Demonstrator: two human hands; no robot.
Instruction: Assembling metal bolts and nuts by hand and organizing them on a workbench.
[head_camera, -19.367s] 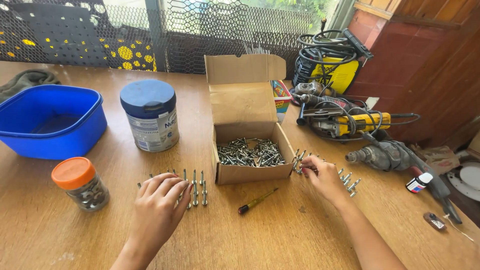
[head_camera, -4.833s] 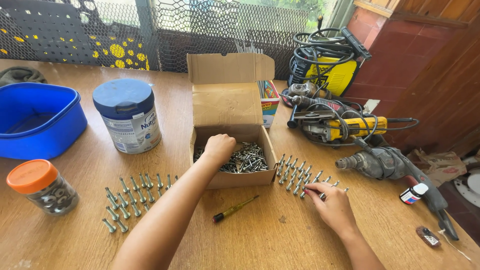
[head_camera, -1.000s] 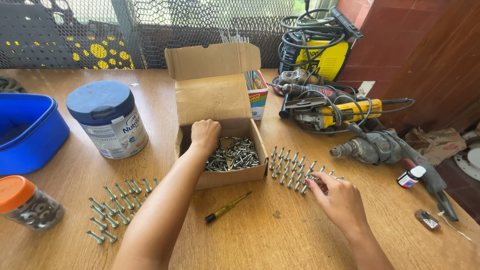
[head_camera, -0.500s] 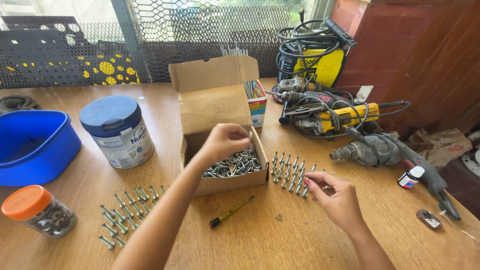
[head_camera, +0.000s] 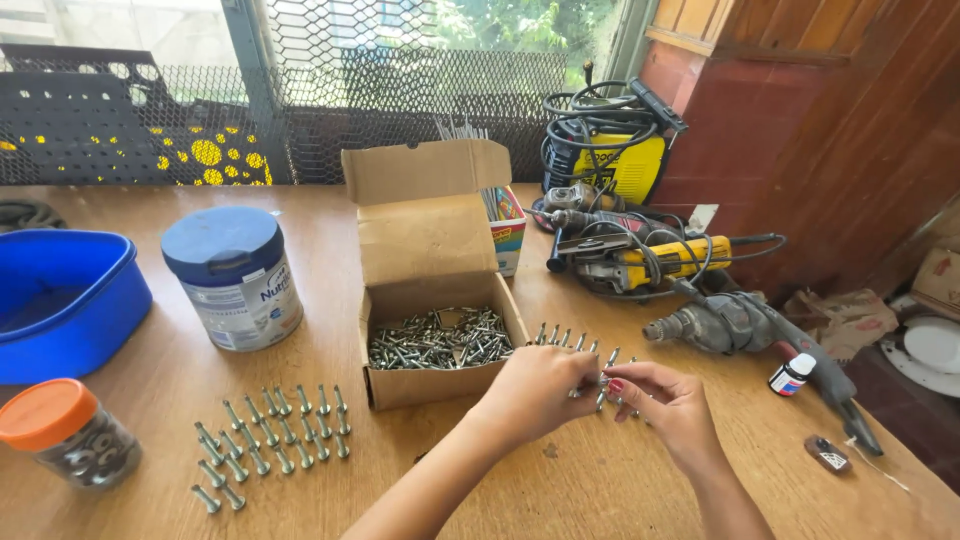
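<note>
An open cardboard box (head_camera: 440, 385) full of loose metal bolts stands mid-table. Both hands meet just right of it, over a row of bolts (head_camera: 562, 337) standing on the wood. My left hand (head_camera: 540, 390) is closed around bolts taken from the box. My right hand (head_camera: 665, 400) pinches one bolt (head_camera: 603, 385) at its fingertips, touching the left hand. A second group of bolts (head_camera: 270, 435) stands in rows left of the box.
A blue tub (head_camera: 60, 300), a blue-lidded tin (head_camera: 235, 275) and an orange-lidded jar (head_camera: 65, 435) sit at the left. Power drills (head_camera: 740, 325) and a yellow tool with cables (head_camera: 610, 160) crowd the right. A small bottle (head_camera: 792, 373) stands near the drill.
My left hand has come out of the box with bolts and moved right to meet my right hand, which lifted slightly from the bolt row.
</note>
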